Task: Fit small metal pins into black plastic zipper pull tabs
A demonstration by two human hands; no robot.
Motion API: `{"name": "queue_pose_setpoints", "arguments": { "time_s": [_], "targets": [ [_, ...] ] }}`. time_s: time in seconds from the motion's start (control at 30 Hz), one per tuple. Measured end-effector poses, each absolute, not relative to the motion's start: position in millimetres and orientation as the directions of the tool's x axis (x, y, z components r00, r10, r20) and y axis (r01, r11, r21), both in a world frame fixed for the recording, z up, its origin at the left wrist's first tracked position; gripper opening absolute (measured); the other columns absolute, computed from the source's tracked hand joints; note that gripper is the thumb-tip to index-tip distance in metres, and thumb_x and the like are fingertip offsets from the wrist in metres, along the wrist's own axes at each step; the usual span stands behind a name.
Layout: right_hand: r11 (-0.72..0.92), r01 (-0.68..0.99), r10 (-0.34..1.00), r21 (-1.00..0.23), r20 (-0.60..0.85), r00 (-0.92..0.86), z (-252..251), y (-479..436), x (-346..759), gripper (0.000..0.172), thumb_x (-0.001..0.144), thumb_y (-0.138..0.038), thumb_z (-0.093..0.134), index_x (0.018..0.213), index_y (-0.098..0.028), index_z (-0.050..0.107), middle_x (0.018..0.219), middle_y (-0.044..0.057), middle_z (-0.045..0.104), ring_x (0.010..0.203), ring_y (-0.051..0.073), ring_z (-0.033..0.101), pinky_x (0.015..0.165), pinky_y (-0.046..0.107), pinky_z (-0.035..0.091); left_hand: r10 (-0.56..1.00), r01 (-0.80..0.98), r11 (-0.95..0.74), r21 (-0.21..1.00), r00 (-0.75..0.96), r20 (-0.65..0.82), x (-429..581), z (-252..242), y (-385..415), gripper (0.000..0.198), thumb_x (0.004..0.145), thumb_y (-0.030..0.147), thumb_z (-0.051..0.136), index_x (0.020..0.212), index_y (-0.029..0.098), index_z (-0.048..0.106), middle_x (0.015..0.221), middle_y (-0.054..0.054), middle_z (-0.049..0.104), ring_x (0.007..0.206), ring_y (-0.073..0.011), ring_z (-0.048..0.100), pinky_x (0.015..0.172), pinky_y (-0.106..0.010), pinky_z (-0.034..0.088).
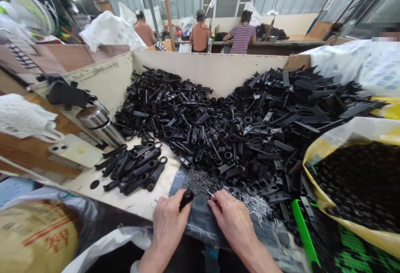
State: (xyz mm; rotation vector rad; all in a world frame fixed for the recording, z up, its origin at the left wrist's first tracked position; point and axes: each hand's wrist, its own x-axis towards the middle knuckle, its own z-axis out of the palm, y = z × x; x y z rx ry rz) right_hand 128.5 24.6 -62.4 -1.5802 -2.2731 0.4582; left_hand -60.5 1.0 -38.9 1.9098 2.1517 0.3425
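Note:
My left hand point(170, 219) is closed around a black plastic part point(186, 198), its rounded end poking out above the thumb; the rest is hidden in the fist. At the fingertips of my right hand point(233, 214), pinched together, a thin silvery metal pin point(210, 193) sticks out. Both hands hover at the front edge of the worktable, apart from each other. Just beyond them lie small dark screws or pins point(200, 181) and a heap of silvery metal pins point(258, 208) on a dark cloth point(203, 210). Several assembled black handle-like parts point(140, 166) are grouped to the left.
Black plastic pieces point(193, 118) are piled across the walled table. A steel flask point(100, 125) and a phone point(76, 150) stand and lie at left. A sack of black round parts point(359, 181) and a green crate point(304, 231) are at right. Several people sit in the background.

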Motion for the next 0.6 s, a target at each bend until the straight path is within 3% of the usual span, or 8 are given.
{"name": "queue_pose_setpoints", "arguments": {
  "time_s": [0.1, 0.23, 0.33, 0.4, 0.47, 0.6],
  "targets": [
    [0.355, 0.83, 0.931, -0.431, 0.083, -0.355, -61, 23, 130, 0.016, 0.095, -0.017, 0.058, 0.081, -0.023, 0.058, 0.079, 0.001, 0.069, 0.068, 0.019, 0.071, 0.059, 0.027, 0.043, 0.999, 0.914, -0.022, 0.406, 0.038, -0.03, -53, -37, 12, 0.026, 0.09, 0.012, 0.051, 0.103, 0.026, 0.069, 0.094, -0.004, 0.08, 0.088, -0.0256, 0.072, 0.078, -0.035, 0.035],
    [0.375, 0.798, 0.916, -0.473, 0.057, -0.397, -60, 15, 137, 0.016, 0.095, -0.016, 0.057, 0.08, -0.022, 0.059, 0.077, 0.0, 0.067, 0.063, 0.017, 0.068, 0.057, 0.026, 0.043, 0.98, 0.881, -0.14, 0.453, 0.189, -0.065, -60, -34, 12, 0.028, 0.081, 0.004, 0.051, 0.089, 0.024, 0.069, 0.085, -0.001, 0.078, 0.085, -0.0239, 0.071, 0.076, -0.037, 0.031],
    [0.379, 0.768, 0.906, -0.517, 0.038, -0.422, -57, 9, 144, 0.014, 0.096, -0.016, 0.055, 0.085, -0.022, 0.062, 0.08, 0.001, 0.068, 0.067, 0.017, 0.069, 0.06, 0.026, 0.046, 0.968, 0.831, -0.157, 0.533, 0.236, -0.084, -71, -31, 5, 0.036, 0.077, 0.003, 0.05, 0.097, 0.026, 0.07, 0.09, 0.0, 0.078, 0.085, -0.022, 0.07, 0.078, -0.037, 0.031],
    [0.374, 0.744, 0.902, -0.554, 0.03, -0.431, -53, 7, 146, 0.012, 0.096, -0.016, 0.055, 0.093, -0.022, 0.065, 0.083, 0.001, 0.068, 0.07, 0.018, 0.069, 0.062, 0.026, 0.047, 0.976, 0.8, -0.093, 0.593, 0.19, -0.103, -78, -31, -1, 0.038, 0.078, 0.004, 0.05, 0.1, 0.028, 0.07, 0.094, 0.001, 0.078, 0.084, -0.0213, 0.068, 0.08, -0.036, 0.033],
    [0.373, 0.722, 0.901, -0.582, 0.039, -0.433, -48, 9, 143, 0.013, 0.098, -0.018, 0.054, 0.099, -0.023, 0.066, 0.086, 0.002, 0.069, 0.074, 0.018, 0.07, 0.065, 0.026, 0.048, 0.989, 0.79, 0.029, 0.612, 0.065, -0.131, -83, -35, -6, 0.027, 0.083, 0.012, 0.052, 0.093, 0.028, 0.071, 0.086, 0.002, 0.077, 0.08, -0.0227, 0.065, 0.077, -0.034, 0.037],
    [0.394, 0.74, 0.894, -0.545, 0.041, -0.446, -42, 20, 121, 0.014, 0.101, -0.021, 0.055, 0.093, -0.023, 0.067, 0.089, 0.001, 0.071, 0.075, 0.017, 0.071, 0.065, 0.025, 0.047, 0.979, 0.768, 0.205, 0.607, -0.151, -0.139, -86, -47, -15, 0.018, 0.087, 0.031, 0.056, 0.081, 0.028, 0.073, 0.066, -0.001, 0.07, 0.074, -0.0266, 0.056, 0.069, -0.032, 0.042]
  ]
}}
